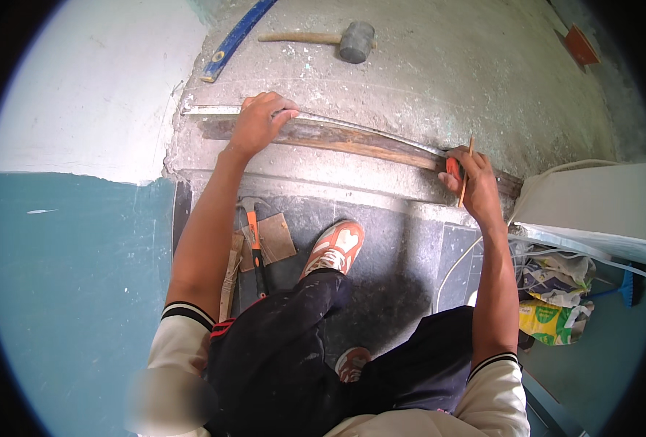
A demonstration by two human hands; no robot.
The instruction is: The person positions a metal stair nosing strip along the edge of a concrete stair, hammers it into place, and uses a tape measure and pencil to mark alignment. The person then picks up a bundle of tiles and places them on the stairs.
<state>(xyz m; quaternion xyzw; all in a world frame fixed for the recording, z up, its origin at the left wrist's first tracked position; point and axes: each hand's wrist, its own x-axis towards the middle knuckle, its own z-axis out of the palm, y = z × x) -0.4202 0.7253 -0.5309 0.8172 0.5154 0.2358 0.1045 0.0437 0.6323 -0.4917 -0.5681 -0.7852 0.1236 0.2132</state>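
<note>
A metal tape measure blade [363, 128] stretches left to right along a worn wooden strip [337, 140] set in the doorway floor. Pinched near its left part, the blade is in my left hand [260, 125], fingers closed on it; its end lies beside the wall's edge. My right hand [477, 182] grips the red tape measure case [452, 169] at the strip's right part. A thin wooden pencil [466, 175] is also held in the right hand, sticking out above and below the fingers.
On the rough concrete beyond lie a rubber mallet [356, 42] and a blue level [234, 44]. A claw hammer [254, 240] rests on a brown tile piece [273, 240] near my shoe [335, 246]. A white panel [592, 204], cables and bags [556, 320] stand at the right.
</note>
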